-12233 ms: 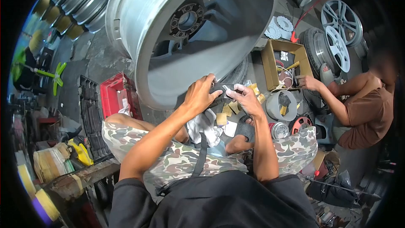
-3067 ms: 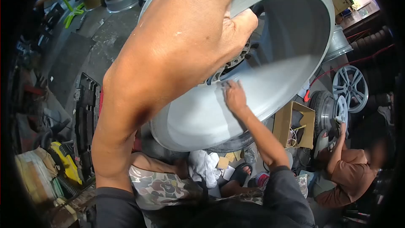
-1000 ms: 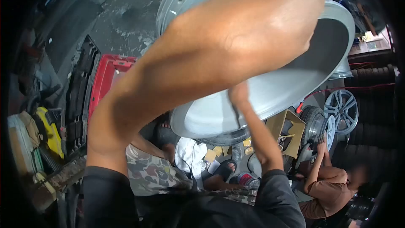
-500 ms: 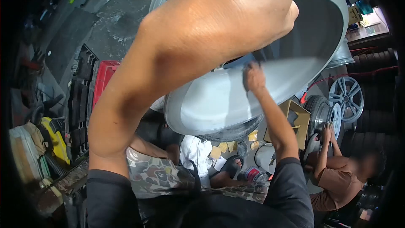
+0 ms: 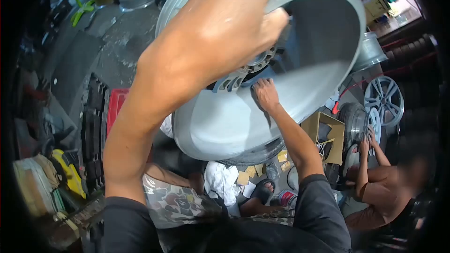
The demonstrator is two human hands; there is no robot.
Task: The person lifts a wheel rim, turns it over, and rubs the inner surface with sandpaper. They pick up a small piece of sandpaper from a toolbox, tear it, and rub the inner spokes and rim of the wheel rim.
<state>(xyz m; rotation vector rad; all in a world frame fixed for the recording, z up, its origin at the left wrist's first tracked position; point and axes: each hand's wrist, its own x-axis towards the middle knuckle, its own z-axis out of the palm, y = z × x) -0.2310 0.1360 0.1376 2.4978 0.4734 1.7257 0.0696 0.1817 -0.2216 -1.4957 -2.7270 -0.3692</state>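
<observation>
A large silver wheel rim (image 5: 225,131) stands tilted in front of me, its hollow inner side towards me and spokes visible deep inside. My left hand (image 5: 248,11) reaches over its upper part with curled fingers and appears to grip the edge; the hand partly leaves the view at the top. Inside the barrel, my right hand (image 5: 266,94) presses against the pale inner wall near the spokes. Its fingers are bent and closed, and whatever lies under them is hidden. Below the rim, a dark tyre (image 5: 255,153) partly shows.
A white cloth (image 5: 220,180) and yellowish square scraps (image 5: 251,171) lie on the floor by my feet. To the right are a cardboard box (image 5: 328,136), a spoked wheel (image 5: 384,100) and a seated co-worker (image 5: 382,192) handling another wheel. A red case (image 5: 117,107) stands left.
My right hand has moved left and slightly deeper along the rim's inner wall. My left hand and the rim appear further left in view, and more of the spokes shows.
</observation>
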